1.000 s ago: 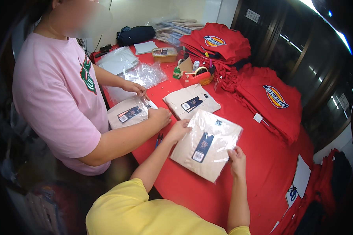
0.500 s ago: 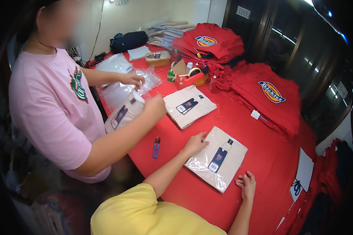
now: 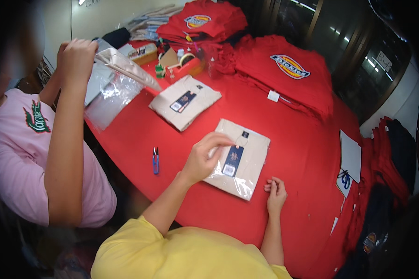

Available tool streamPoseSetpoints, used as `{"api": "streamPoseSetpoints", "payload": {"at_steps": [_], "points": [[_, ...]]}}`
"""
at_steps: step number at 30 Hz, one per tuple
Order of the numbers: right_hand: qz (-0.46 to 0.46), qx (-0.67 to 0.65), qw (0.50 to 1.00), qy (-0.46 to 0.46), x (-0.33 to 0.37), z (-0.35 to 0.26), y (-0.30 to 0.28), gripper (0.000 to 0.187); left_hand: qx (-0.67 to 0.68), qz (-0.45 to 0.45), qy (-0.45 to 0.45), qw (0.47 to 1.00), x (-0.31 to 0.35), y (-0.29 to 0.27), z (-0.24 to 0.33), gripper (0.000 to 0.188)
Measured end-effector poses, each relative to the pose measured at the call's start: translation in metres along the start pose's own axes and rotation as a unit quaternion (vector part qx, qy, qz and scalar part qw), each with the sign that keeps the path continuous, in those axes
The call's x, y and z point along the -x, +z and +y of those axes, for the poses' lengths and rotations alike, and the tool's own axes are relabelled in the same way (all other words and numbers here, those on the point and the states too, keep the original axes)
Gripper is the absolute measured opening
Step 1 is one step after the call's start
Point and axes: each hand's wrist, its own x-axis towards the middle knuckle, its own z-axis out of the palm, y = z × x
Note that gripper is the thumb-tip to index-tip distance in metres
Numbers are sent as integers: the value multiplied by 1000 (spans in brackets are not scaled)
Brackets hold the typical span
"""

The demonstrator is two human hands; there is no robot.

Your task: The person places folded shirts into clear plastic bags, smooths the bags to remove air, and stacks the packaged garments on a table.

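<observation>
The left hand (image 3: 202, 158) rests on a folded tan shirt in a clear bag (image 3: 237, 163). Its fingers (image 3: 219, 139) are bent and seem to pinch the top of the bag near the dark tag (image 3: 232, 160) — it is hard to be sure. The right hand (image 3: 275, 193) lies on the red table (image 3: 293, 153), just past the bag's corner, fingers curled in and holding nothing. Blue snips (image 3: 156, 160) lie off to the left of the fingers — a second bagged shirt (image 3: 185, 101) sits farther away.
</observation>
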Motion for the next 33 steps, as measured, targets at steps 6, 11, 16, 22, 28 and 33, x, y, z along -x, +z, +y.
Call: {"api": "streamPoseSetpoints", "payload": {"at_steps": [6, 11, 16, 22, 28, 33], "points": [[18, -42, 999, 14, -2, 21, -13, 19, 211, -144, 341, 905, -57, -6, 180, 5], [-12, -29, 999, 8, -2, 3, -6, 19, 95, 70, 439, 891, -57, 20, 199, 8], [-15, -11, 1000, 14, 0, -4, -7, 19, 217, 154, 283, 921, -37, -23, 186, 11], [-5, -15, 1000, 2, 2, -6, -8, 19, 249, 346, 31, 904, -38, -61, 41, 57], [-19, -33, 999, -2, -4, -5, -3, 18, 370, 581, -227, 689, 3, -141, -165, 41], [-13, -19, 1000, 13, 1, -3, -8, 19, 333, 190, -296, 875, 4, -66, -76, 57]]}}
